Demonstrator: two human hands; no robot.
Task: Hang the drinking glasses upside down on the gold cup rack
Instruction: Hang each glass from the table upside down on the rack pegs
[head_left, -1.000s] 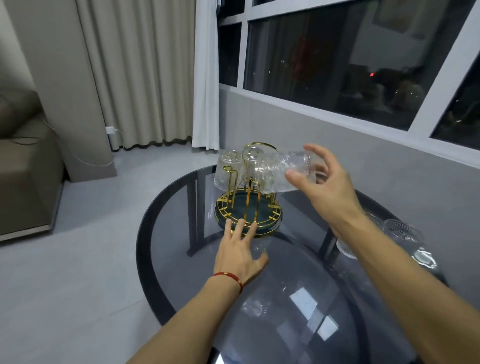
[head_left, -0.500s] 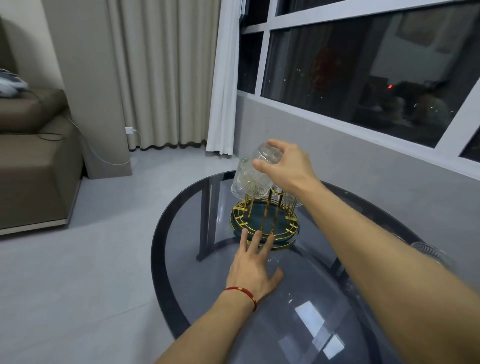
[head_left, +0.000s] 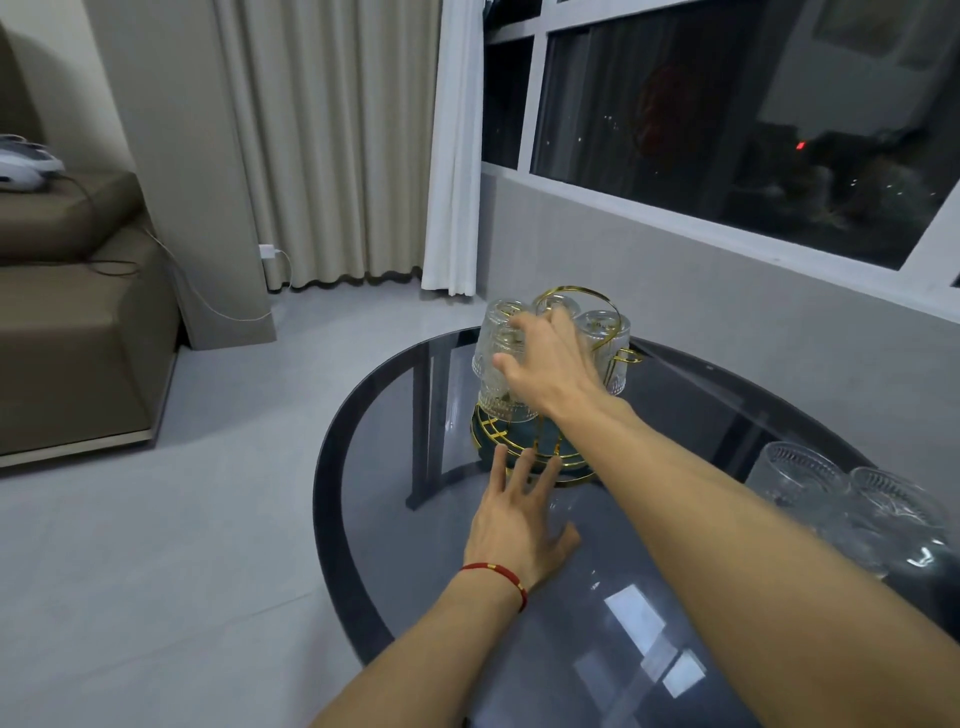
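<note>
The right hand has its grip closed on a ribbed clear glass, which sits upside down on the gold wire rack with a round dark green base. Two more ribbed glasses hang there upside down. The left hand lies flat and open on the smooth dark glass table, fingertips at the rack's base. Two spare glasses stand on the table to the right.

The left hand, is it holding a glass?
No, the left hand lies flat and open on the glass table, fingertips at the rack base.
</note>
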